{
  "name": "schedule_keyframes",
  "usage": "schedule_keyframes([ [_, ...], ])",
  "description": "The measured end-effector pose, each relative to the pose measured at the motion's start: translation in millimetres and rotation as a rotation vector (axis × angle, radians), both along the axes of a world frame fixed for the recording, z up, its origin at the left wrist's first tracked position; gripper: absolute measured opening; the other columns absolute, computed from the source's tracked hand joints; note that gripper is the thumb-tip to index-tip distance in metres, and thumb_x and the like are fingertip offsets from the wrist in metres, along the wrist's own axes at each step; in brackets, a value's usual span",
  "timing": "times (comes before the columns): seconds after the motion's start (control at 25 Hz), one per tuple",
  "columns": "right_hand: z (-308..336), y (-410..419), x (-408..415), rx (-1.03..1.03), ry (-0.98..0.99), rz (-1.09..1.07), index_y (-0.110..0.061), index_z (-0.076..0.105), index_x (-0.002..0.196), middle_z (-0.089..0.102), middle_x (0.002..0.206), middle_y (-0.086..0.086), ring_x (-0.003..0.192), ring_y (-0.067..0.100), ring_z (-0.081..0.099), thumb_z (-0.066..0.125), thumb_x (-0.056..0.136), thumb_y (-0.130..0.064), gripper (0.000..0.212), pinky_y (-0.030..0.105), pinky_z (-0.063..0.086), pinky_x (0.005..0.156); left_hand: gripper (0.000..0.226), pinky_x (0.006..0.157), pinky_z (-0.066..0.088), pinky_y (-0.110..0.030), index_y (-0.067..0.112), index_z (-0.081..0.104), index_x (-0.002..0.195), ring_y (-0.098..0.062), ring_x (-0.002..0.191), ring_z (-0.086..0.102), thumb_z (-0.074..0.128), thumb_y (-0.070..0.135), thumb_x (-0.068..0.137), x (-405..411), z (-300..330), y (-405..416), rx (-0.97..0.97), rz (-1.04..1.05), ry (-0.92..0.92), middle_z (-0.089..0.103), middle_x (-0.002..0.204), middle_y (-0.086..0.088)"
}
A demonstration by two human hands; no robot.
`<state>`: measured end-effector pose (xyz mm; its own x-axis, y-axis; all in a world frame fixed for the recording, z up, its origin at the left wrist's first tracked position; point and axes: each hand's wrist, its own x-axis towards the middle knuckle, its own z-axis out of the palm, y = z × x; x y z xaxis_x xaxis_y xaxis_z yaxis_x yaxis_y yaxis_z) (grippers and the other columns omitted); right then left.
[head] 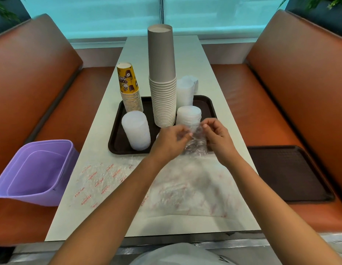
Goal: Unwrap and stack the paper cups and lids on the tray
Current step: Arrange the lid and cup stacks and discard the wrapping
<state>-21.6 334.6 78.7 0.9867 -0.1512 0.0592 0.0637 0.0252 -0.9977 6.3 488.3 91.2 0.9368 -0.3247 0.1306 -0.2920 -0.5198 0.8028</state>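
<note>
Left hand (171, 139) and right hand (217, 135) at near edge of tray (116, 138), each grip pinching clear wrap (197, 142) of a packet between thumb and fingertips. Packet standing on near rim of tray, between the hands, just in front of short lid stack (189, 113); contents blurred, probably lids. Long axis roughly upright, wrap mouth pointing up toward the fingers.

Step in hand, as judged: opening the wrap. Best done by pulling the two pinches apart sideways, low and steady, to avoid tipping the tall grey cups (163, 92) just behind. Base of packet best kept seated on tray while film parts.

Also on tray: yellow cups (130, 90) at far left, lid stack (136, 131) at near left. Spent film (101, 180) flat on desk (187, 54); purple bin (35, 173) on left seat.
</note>
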Motion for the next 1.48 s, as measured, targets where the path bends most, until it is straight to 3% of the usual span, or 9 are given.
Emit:
schedule_keyframes([
  [0.08, -8.2, -6.0, -8.0, -0.160, -0.112, -0.085, -0.032, 0.051, 0.100, 0.055, 0.100, -0.012, 0.078, 0.005, 0.051, 0.063, 0.079, -0.036, 0.025, 0.014, 0.043, 0.065, 0.014, 0.064, 0.044, -0.004, 0.011, 0.066, 0.097, 0.003, 0.071, 0.055, 0.062, 0.022, 0.090, 4.9, -4.1, 0.9, -0.088, 0.168, -0.011, 0.066, 0.087, 0.000],
  [0.2, -18.6, 3.1, -13.6, -0.363, -0.164, -0.075, -0.036, 0.054, 0.098, 0.056, 0.101, -0.006, 0.081, 0.008, 0.054, 0.074, 0.073, -0.031, 0.032, 0.014, 0.043, 0.068, 0.012, 0.073, 0.049, -0.020, 0.009, 0.059, 0.094, -0.011, 0.078, 0.060, 0.060, 0.021, 0.091, 9.5, -4.8, 0.4, -0.266, 0.276, 0.103, 0.064, 0.088, -0.003],
  [0.52, -9.9, -1.2, 5.0, 0.090, -0.054, -0.373, -0.017, 0.055, 0.073, 0.058, 0.071, -0.004, 0.061, 0.005, 0.052, 0.051, 0.092, 0.004, 0.028, 0.029, 0.045, 0.063, 0.024, 0.041, 0.034, -0.014, 0.017, 0.040, 0.076, -0.010, 0.052, 0.038, 0.057, 0.012, 0.093, 15.4, 0.3, 17.2, -0.620, 0.229, 0.395, 0.043, 0.067, -0.001],
  [0.64, -5.0, 0.8, 4.8, 0.116, -0.090, -0.327, -0.018, 0.051, 0.074, 0.055, 0.073, -0.001, 0.066, 0.011, 0.050, 0.050, 0.092, -0.002, 0.024, 0.030, 0.045, 0.065, 0.034, 0.078, 0.048, -0.026, 0.019, 0.047, 0.107, -0.018, 0.092, 0.050, 0.070, 0.025, 0.083, 11.0, -2.6, 21.2, -0.351, 0.279, 0.123, 0.052, 0.102, -0.005],
  [0.72, 0.0, 3.0, 5.2, 0.049, -0.106, -0.189, -0.017, 0.052, 0.074, 0.056, 0.074, -0.002, 0.068, 0.011, 0.051, 0.053, 0.089, -0.007, 0.017, 0.029, 0.045, 0.065, 0.063, 0.101, 0.037, -0.036, 0.018, 0.042, 0.130, -0.020, 0.121, 0.042, 0.070, 0.040, 0.078, 6.6, 3.4, 22.7, -0.113, 0.205, -0.365, 0.045, 0.131, -0.009],
  [0.84, 7.5, 11.6, 3.4, -0.031, -0.141, -0.045, -0.013, 0.052, 0.075, 0.058, 0.065, -0.013, 0.061, 0.001, 0.052, 0.054, 0.091, 0.001, 0.022, 0.017, 0.046, 0.062, 0.052, 0.107, 0.023, -0.053, 0.024, 0.052, 0.127, -0.025, 0.123, 0.049, 0.061, 0.044, 0.080, 7.7, 20.3, 15.8, 0.297, -0.092, -0.862, 0.056, 0.129, -0.007],
  [1.12, 8.1, -7.1, -16.0, -0.343, 0.239, 0.319, -0.018, 0.059, 0.086, 0.060, 0.074, -0.007, 0.062, 0.004, 0.056, 0.061, 0.090, -0.008, 0.011, 0.021, 0.045, 0.060, 0.017, 0.067, 0.054, -0.030, 0.013, 0.063, 0.104, -0.021, 0.080, 0.066, 0.055, 0.023, 0.094, 6.5, 25.7, 23.7, -0.145, 0.202, -0.372, 0.070, 0.088, -0.006],
  [1.36, 10.0, -27.4, -17.3, -0.165, 0.347, 0.077, -0.015, 0.054, 0.072, 0.039, 0.059, 0.000, 0.036, 0.005, 0.028, 0.055, 0.095, -0.026, 0.026, 0.015, 0.019, 0.037, 0.013, 0.068, 0.045, -0.013, 0.015, 0.063, 0.101, 0.003, 0.078, 0.056, 0.055, 0.023, 0.095, 8.6, 4.5, 42.0, -0.253, 0.382, -0.178, 0.066, 0.087, 0.000],
  [1.48, 9.4, -41.7, -24.3, 0.069, 0.402, 0.254, -0.016, 0.062, 0.089, 0.057, 0.074, 0.001, 0.049, 0.009, 0.047, 0.058, 0.078, -0.025, 0.015, 0.017, 0.031, 0.040, 0.018, 0.059, 0.037, 0.002, 0.011, 0.060, 0.108, -0.007, 0.079, 0.057, 0.050, 0.021, 0.097, 9.7, 1.3, 53.3, -0.264, 0.542, -0.143, 0.068, 0.094, -0.009],
])
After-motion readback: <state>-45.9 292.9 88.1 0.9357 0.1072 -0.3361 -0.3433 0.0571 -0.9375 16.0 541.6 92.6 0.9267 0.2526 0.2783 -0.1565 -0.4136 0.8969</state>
